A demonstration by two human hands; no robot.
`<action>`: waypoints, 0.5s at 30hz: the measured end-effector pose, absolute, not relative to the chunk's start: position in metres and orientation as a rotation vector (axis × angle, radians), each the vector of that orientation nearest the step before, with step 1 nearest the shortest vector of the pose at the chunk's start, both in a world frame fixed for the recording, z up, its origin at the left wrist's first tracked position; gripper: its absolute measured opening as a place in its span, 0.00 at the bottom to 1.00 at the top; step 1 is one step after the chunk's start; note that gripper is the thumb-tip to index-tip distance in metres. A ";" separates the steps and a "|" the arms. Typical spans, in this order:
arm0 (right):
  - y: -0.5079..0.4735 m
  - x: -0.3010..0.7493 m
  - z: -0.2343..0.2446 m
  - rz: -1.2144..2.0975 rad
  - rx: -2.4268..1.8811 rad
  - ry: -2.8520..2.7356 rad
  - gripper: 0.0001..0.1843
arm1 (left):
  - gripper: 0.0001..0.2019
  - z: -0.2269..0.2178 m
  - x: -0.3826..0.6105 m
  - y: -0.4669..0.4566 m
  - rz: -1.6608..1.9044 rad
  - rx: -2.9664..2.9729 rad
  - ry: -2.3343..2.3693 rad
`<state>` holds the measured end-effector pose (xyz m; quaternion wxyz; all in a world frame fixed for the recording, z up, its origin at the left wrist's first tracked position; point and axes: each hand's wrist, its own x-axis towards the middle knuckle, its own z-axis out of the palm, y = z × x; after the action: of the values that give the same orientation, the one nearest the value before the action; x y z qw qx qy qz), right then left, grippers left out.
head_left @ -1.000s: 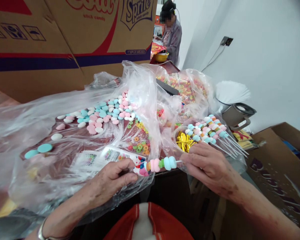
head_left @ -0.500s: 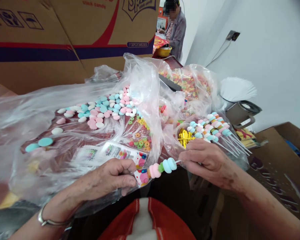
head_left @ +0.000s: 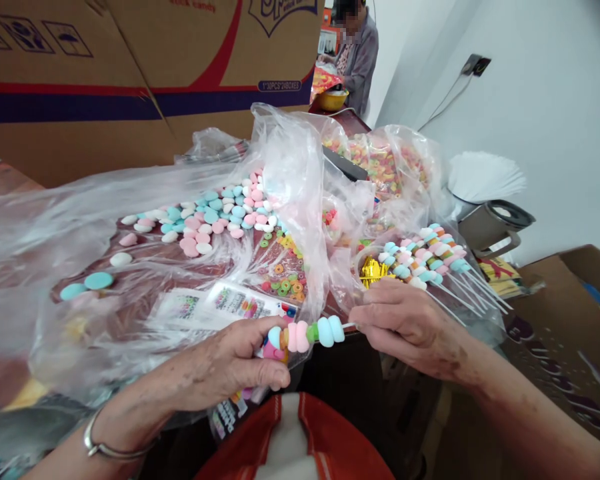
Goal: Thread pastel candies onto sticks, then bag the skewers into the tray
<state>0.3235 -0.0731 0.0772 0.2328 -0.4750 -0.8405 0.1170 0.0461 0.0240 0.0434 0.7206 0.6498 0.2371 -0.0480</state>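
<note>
My right hand (head_left: 400,327) pinches the white stick of a candy skewer (head_left: 306,335), held nearly level. Pink and blue marshmallow-like pieces and green and orange rings are threaded on it. My left hand (head_left: 245,360) is closed on a printed plastic wrapper (head_left: 274,352), with fingers and thumb around the skewer's left end. Part of the wrapper hangs below that hand. Whether the skewer's tip lies inside the wrapper or in front of it, I cannot tell. More flat printed wrappers (head_left: 243,301) lie just beyond my left hand.
Loose pastel candies (head_left: 210,217) and small rings (head_left: 283,283) lie on clear plastic sheeting. Finished skewers (head_left: 430,257) and gold twist ties (head_left: 374,270) are at the right, near a grey jug (head_left: 495,227). A large carton (head_left: 145,100) stands behind; a person (head_left: 360,60) works farther off.
The skewer has shifted a little left with my right hand, and a blue piece and orange ring now show at its left end. The wrapper in my left hand now hangs lower.
</note>
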 end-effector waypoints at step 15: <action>-0.071 0.313 0.076 0.247 -1.169 -2.558 0.12 | 0.17 0.042 0.055 0.009 -0.217 1.854 0.561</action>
<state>0.3127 -0.0714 0.0759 0.1582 -0.4089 -0.8946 0.0864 0.0555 0.0087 0.0420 0.5616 0.7870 0.2382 -0.0921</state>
